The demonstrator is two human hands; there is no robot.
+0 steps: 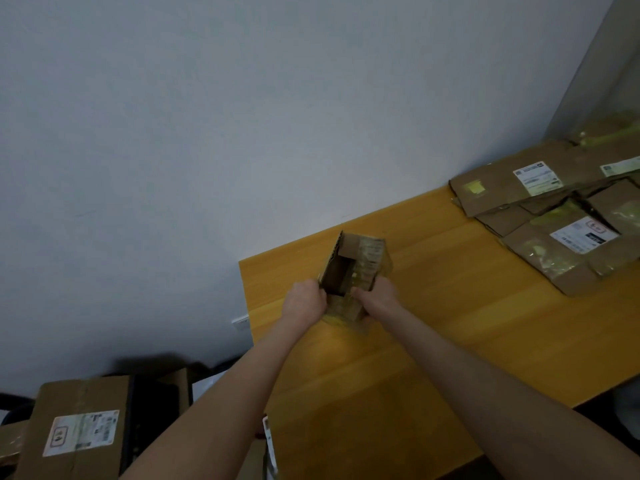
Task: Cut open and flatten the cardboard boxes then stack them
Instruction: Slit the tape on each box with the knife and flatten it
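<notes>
Mid-frame over the worktop (450, 323), the left hand (304, 299) and right hand (375, 296) grip the box (356, 261) at its open end. Tape may resist, so a hard pull could tear it.

matt cardboard box (353, 268), smooth wooden table (450, 323)

counts: 2 hands were in view, left hand (304, 299) and right hand (375, 296). 1 small open box (353, 265) was between them. 1 tabletop (450, 323). 1 pile of flattened boxes (554, 271), sheet count unclear; 3 shipping labels (536, 176) showed on it. 1 taped box (100, 393) sat lower left, carrying 1 box label (81, 433). 1 wall socket (240, 322).
</notes>
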